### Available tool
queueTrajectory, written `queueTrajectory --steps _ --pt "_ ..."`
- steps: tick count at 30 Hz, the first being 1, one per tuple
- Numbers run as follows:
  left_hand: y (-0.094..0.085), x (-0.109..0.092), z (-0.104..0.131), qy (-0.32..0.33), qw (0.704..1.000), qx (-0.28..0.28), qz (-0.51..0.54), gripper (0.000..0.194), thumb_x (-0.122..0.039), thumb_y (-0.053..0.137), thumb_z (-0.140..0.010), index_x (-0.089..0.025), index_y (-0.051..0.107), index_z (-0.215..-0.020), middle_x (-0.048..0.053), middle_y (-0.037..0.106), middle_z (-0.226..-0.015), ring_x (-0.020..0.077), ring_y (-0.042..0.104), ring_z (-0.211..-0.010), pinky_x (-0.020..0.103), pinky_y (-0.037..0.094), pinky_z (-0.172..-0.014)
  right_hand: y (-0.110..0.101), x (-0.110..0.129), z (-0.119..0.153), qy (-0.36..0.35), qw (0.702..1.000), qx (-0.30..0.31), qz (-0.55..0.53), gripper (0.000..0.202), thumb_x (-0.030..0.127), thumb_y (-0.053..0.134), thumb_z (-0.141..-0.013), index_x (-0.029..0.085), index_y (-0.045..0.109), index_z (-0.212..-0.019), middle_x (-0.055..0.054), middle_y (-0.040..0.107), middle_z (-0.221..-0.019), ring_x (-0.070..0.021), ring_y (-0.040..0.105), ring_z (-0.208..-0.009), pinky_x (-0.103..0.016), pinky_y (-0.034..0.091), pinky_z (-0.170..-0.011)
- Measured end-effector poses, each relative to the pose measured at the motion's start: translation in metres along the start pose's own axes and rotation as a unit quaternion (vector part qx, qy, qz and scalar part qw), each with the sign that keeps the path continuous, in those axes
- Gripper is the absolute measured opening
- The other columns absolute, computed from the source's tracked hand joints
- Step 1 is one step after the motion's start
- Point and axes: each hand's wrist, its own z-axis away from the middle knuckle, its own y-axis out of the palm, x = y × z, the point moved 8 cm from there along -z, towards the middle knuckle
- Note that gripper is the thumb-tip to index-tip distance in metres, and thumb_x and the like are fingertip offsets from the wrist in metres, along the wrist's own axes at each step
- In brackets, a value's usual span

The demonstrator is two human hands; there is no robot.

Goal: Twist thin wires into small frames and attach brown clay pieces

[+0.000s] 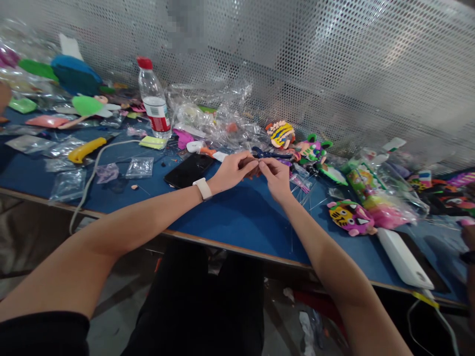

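My left hand (237,170) and my right hand (275,177) meet above the blue tabletop (237,217), both with thumb and fingers pinched together. Between the fingertips is something small and brownish, too small and too covered to name. A white band circles my left wrist. Just left of my left hand lies a black phone (189,170), with an orange-and-white tool handle (206,149) across its far side. Dark-handled pliers or scissors (270,154) rest behind my hands. Thin clear sticks (309,195) are scattered beside my right forearm.
A red-capped water bottle (154,101), a yellow utility knife (87,150) and clear plastic packets (69,184) stand or lie at left. Colourful clay masks (351,217) and a white power bank (404,259) are at right. Perforated metal (297,59) backs the table. Other people's hands show at both edges.
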Motion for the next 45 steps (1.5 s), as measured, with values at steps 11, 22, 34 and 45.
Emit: queueTrajectory --steps 11,22,34,45 --pt "0.002 0.016 -0.001 -0.049 0.998 0.016 0.041 0.046 -0.062 0.074 -0.102 -0.018 0.065 -0.095 0.007 0.077 -0.080 0.0176 0.074 -0.068 0.030 0.062 -0.058 -0.002 0.002 0.002 0.001 0.999 -0.036 0.022 0.047 0.074 0.084 -0.088 0.027 0.083 -0.095 -0.003 0.080 -0.091 -0.0202 0.072 -0.072 -0.040 0.065 -0.071" --pt "0.000 0.020 -0.003 -0.094 0.993 0.029 0.058 0.032 -0.043 0.085 -0.096 -0.016 0.070 -0.089 0.009 0.079 -0.080 0.0164 0.073 -0.067 0.028 0.061 -0.057 -0.001 -0.003 0.000 0.016 1.000 -0.008 0.001 0.049 0.073 0.090 -0.083 0.027 0.085 -0.098 -0.003 0.081 -0.093 -0.0192 0.071 -0.069 -0.039 0.066 -0.070" --pt "-0.001 0.040 -0.001 -0.167 0.977 -0.003 0.135 0.038 -0.043 0.095 -0.089 -0.013 0.072 -0.095 0.013 0.084 -0.092 0.0205 0.083 -0.084 0.033 0.072 -0.074 -0.003 -0.005 -0.002 0.034 0.999 0.006 0.005 0.055 0.077 0.088 -0.083 0.026 0.083 -0.103 -0.004 0.082 -0.093 -0.0226 0.076 -0.080 -0.043 0.068 -0.080" --pt "-0.009 0.041 -0.005 -0.115 0.991 -0.042 0.057 0.044 -0.032 0.102 -0.077 -0.017 0.067 -0.098 0.006 0.078 -0.087 0.0201 0.079 -0.079 0.033 0.067 -0.067 -0.008 -0.005 -0.003 0.017 0.999 -0.031 0.017 0.055 0.078 0.088 -0.081 0.027 0.083 -0.101 -0.003 0.081 -0.087 -0.0235 0.076 -0.078 -0.043 0.068 -0.079"
